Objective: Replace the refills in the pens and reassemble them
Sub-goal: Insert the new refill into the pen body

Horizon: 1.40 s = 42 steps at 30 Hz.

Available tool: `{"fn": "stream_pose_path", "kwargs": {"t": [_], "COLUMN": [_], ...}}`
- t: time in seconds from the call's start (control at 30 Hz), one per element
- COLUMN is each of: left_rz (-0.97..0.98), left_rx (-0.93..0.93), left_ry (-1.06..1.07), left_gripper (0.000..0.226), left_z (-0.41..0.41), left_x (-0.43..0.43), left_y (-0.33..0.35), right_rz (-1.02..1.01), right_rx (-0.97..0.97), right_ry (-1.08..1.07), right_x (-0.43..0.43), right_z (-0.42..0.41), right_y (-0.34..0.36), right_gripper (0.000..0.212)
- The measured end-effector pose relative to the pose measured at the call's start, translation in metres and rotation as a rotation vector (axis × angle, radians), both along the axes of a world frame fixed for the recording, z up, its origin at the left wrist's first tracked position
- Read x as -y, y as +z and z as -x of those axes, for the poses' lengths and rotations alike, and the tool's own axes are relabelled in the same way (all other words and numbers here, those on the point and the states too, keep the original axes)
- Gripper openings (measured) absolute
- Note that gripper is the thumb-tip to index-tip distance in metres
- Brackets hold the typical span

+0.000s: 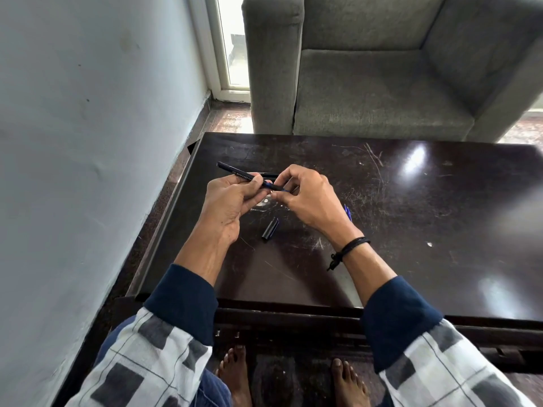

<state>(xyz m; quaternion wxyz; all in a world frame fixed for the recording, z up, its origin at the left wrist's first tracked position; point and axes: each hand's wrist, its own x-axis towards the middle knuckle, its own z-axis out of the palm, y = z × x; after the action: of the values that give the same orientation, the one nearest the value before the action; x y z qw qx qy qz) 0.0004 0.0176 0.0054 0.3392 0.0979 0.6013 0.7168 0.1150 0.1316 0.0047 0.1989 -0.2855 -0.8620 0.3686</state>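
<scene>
Left hand [232,201] and right hand [305,198] hold a pen [235,171] over the table's [411,245] middle; under them lies a cap [270,229], refills [347,212] just right. Bare top stretches right and near. Wall [88,142] closes the left, sofa [367,92] the far side.

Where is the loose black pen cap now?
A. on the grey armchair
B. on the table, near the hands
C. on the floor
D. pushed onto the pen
B: the pen cap lies on the table, apart from the left hand and right hand, which hold the pen.
</scene>
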Motion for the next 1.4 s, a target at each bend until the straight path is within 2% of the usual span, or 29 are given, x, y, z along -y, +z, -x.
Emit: {"fn": "stream_pose_path", "kwargs": {"t": [0.1,0.37,0.53,0.73,0.9,1.07,1.17,1.4], "left_rz": [0.001,-0.007,-0.005,0.001,-0.004,-0.004,-0.004,-0.016], "left_rx": [-0.001,0.006,0.011,0.002,0.002,0.001,-0.002,-0.003], "left_ry": [-0.002,0.004,0.007,0.010,0.009,0.005,0.007,-0.004], "left_gripper": [0.009,0.007,0.006,0.005,0.007,0.005,0.004,0.003], "left_z": [0.0001,-0.0010,-0.0018,-0.0023,-0.0026,-0.0013,-0.0002,-0.0012], "left_x": [0.0001,0.0002,0.0003,0.0007,0.0007,0.0009,0.0007,0.0002], "left_y": [-0.0002,0.0018,0.0034,0.0034,0.0039,0.0030,0.0021,0.0020], "right_rz": [0.007,0.005,0.021,0.017,0.026,0.049,0.023,0.036], "right_rx": [-0.007,-0.006,-0.008,0.002,-0.008,0.000,0.011,0.000], "right_ry": [-0.003,-0.007,-0.015,-0.013,-0.031,-0.009,0.003,-0.016], "right_x": [0.0014,0.0017,0.0032,0.0023,0.0047,0.0035,0.0022,0.0027], "right_z": [0.0007,-0.0010,0.0003,-0.0010,0.0008,0.0014,0.0001,0.0020], "right_y": [-0.0005,0.0024,0.0008,0.0023,0.0020,0.0005,0.0010,0.0002], "right_gripper": [0.005,0.018,0.006,0.018,0.010,0.012,0.021,0.009]}}
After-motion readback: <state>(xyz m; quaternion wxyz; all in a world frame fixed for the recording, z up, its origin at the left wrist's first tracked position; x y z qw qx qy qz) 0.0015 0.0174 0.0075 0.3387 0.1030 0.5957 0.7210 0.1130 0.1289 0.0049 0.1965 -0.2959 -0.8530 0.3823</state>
